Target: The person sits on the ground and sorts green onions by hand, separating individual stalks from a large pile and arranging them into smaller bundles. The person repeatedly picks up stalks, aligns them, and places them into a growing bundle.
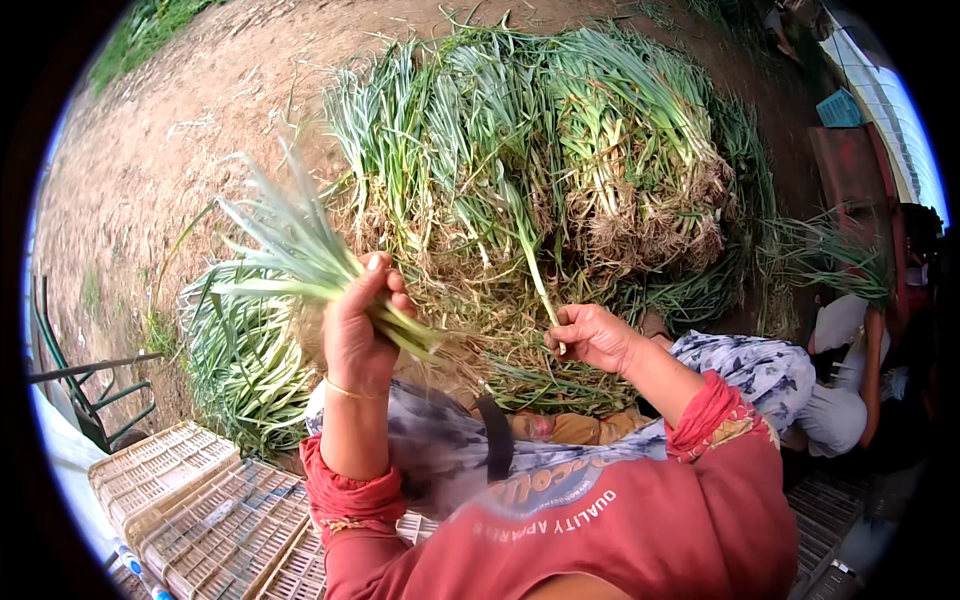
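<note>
Raised on the left, my left hand (362, 325) is closed round a bunch of young leeks (310, 260), or very similar stalks. Their green leaves fan up and left, slightly blurred, and the pale lower ends poke out to the right below the fist. My right hand (597, 338) pinches a single leek (537, 268) near its pale lower end, its leaves reaching away toward the large heap. That heap of leeks (500, 95) lies on the ground ahead, with brown stringy roots (655, 225) toward me. Another leek pile (245, 365), with pale stems, lies below my left hand.
Stripped leaves and litter (540, 375) cover the ground around my feet. Pale plastic crates (215, 525) stand at the lower left, near a dark metal frame (85, 385). At right, another person's arm (872, 365) shows beside a red surface (855, 185) and a blue basket (840, 108).
</note>
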